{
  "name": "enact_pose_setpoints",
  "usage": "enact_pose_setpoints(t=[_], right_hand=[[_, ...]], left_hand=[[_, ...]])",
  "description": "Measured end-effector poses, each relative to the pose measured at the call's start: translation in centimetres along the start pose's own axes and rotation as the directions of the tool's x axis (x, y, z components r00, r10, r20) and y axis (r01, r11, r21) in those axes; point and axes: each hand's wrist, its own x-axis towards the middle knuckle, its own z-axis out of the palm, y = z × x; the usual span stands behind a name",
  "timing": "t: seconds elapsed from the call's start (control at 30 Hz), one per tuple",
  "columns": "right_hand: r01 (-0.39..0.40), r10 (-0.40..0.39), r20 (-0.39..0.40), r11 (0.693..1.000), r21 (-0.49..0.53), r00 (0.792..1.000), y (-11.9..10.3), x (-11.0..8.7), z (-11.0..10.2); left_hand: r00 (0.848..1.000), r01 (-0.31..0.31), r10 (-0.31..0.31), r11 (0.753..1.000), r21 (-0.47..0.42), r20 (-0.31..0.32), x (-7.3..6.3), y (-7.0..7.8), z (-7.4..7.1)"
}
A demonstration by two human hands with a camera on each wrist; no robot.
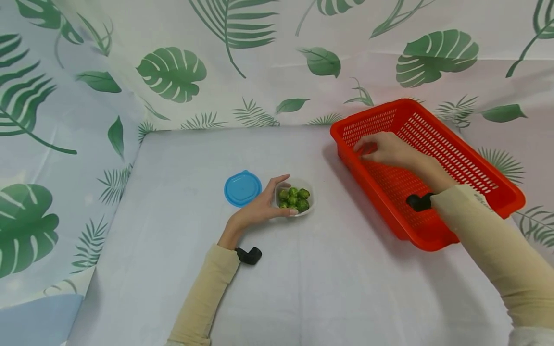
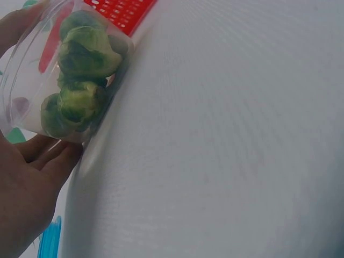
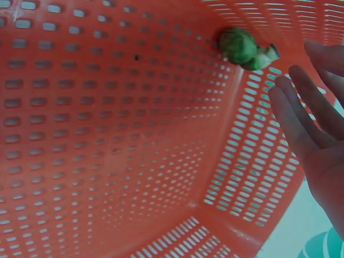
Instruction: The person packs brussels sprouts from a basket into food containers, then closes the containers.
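Observation:
A small clear plastic container (image 1: pixel 312 196) of Brussels sprouts (image 1: pixel 294 196) stands on the white table. My left hand (image 1: pixel 261 204) grips it from the left side, with fingers and thumb spread around its wall. In the left wrist view, several sprouts (image 2: pixel 86 54) show through the container's side. My right hand (image 1: pixel 387 150) reaches into the red basket (image 1: pixel 376 192) near its far left corner. Its fingers are extended and hold nothing in the right wrist view. Close to those fingertips, two Brussels sprouts (image 3: pixel 237 46) lie together in the basket's corner.
A round blue lid (image 1: pixel 243 189) lies flat on the table to the left of the container. The slotted basket takes up the right side of the table. A leaf-patterned cloth (image 1: pixel 259 72) hangs behind and at the sides.

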Motion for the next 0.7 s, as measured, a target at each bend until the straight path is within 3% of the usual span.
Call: enact_pose_setpoints(t=[0.7], right_hand=[[0.014,-0.014,0.087,1.0,-0.009,0.996,1.7,2.0,2.1]], left_hand=[[1.0,0.006,-0.006,1.0,0.003,-0.003,0.0,-0.2,-0.1]])
